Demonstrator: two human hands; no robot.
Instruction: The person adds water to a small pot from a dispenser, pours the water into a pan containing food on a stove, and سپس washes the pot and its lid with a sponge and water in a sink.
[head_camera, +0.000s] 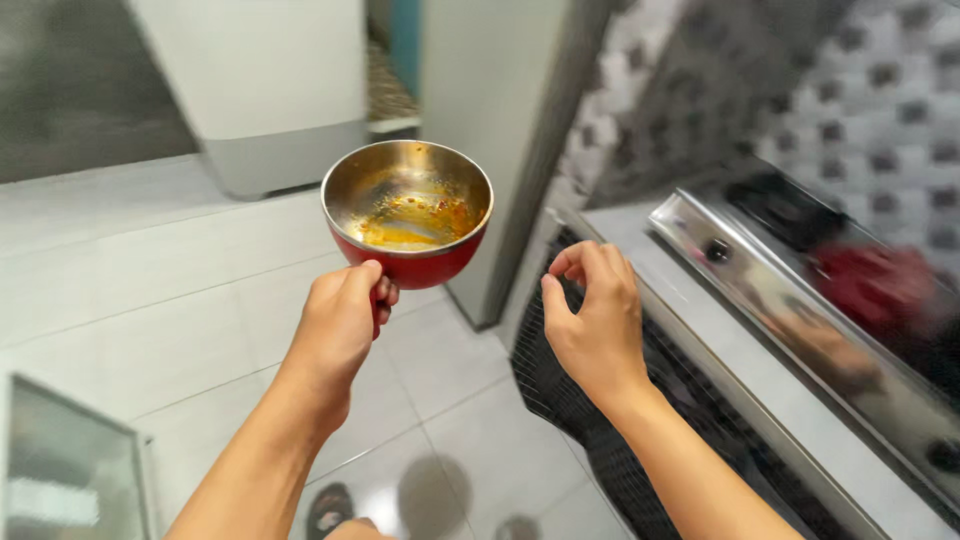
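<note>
Far left of your left hand (340, 320), low down, there's a glass-fronted cabinet corner (70, 460); above it, open white tile floor (150, 270) with plenty of room. Beyond that stands a white appliance (260, 80) on a grey base, well apart from the hand. Your left hand is clenched on the bowl (408, 205), thumb up against its red wall, fingers wrapped under the base. The bowl is red outside, steel inside, held level out in front of you over the floor; inside is a smear of orange-yellow sauce residue with red flecks, no liquid depth that I can see. Just behind the bowl is a grey vertical panel edge (520, 150). Your right hand (595, 320) is empty, fingers curled loosely, hovering over the black mesh front (560, 390) at the counter's near edge. Right of it runs the counter (640, 240), then a steel stove (800, 310) with knobs, against the patterned tile wall (860, 90).
</note>
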